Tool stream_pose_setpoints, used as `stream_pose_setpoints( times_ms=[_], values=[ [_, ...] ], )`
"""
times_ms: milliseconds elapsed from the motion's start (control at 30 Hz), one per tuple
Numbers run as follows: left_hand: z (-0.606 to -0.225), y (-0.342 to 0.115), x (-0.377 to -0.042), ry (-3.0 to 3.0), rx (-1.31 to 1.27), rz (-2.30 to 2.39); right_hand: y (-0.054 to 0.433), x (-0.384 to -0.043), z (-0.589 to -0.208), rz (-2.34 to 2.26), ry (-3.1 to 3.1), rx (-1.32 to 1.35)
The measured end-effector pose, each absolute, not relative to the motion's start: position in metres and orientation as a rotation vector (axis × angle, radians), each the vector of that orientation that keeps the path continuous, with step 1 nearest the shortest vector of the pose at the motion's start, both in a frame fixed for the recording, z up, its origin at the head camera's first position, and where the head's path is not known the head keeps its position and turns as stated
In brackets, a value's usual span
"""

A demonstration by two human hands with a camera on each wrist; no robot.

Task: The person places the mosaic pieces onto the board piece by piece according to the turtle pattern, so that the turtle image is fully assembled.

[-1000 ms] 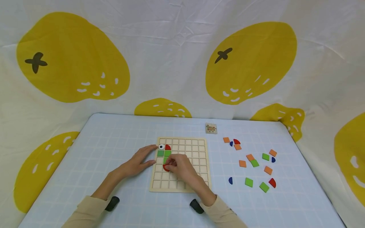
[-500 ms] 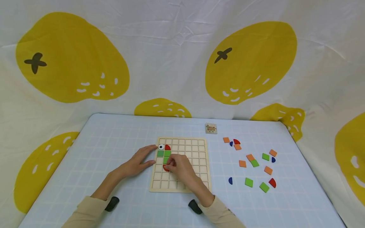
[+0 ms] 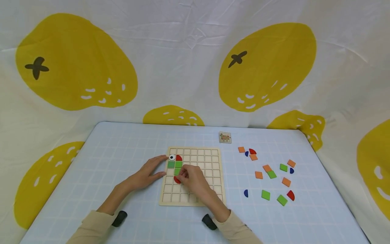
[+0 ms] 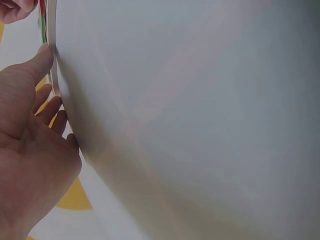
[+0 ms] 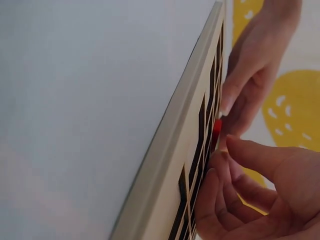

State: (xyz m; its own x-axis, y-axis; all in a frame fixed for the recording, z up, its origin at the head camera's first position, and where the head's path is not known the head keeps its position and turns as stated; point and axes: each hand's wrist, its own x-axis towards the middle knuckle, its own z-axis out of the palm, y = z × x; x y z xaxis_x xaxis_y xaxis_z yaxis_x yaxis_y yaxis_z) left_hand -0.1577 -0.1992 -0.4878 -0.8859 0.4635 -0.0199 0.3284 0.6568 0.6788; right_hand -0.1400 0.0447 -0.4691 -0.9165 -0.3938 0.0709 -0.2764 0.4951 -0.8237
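A pale wooden grid board (image 3: 202, 200) lies on the table. On its left columns sit a white eye tile (image 3: 172, 157), a red quarter-circle tile (image 3: 178, 158), a teal square tile (image 3: 171, 164) and two bright green squares (image 3: 178, 164). Below them, another red quarter-circle tile (image 3: 176, 180) is pinched by the thumb and fingers of my right hand (image 3: 193, 178); in the right wrist view this tile (image 5: 216, 132) stands slightly proud of the board, partly hidden by the hand. My left hand (image 3: 149, 173) touches the board's left edge with extended fingers; the left wrist view shows its thumb (image 4: 42, 62) there.
Right of the board lie loose tiles: several orange squares (image 3: 258, 175), green squares (image 3: 265, 195), dark blue half-circles (image 3: 246, 193) and two red quarter-circles (image 3: 290, 195). A small picture card (image 3: 225, 137) lies behind the board. A lemon-patterned cloth (image 3: 176, 67) hangs behind the table.
Almost nothing differs. The right hand's fingers have shifted very slightly at the lower red quarter-circle tile, while the left hand stays at the board's edge.
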Motion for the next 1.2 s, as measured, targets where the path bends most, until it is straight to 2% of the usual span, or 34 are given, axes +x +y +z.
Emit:
stream_pose_setpoints(
  times_ms=[700,1200],
  values=[
    [-0.49,-0.199,-0.157,2.692,0.659,1.039,0.099,-0.146,-0.468,-1.351,2.76,-0.618],
    [-0.488,-0.197,-0.155,2.673,0.628,1.053,0.157,-0.146,-0.471,-1.33,2.896,-0.342]
  ],
)
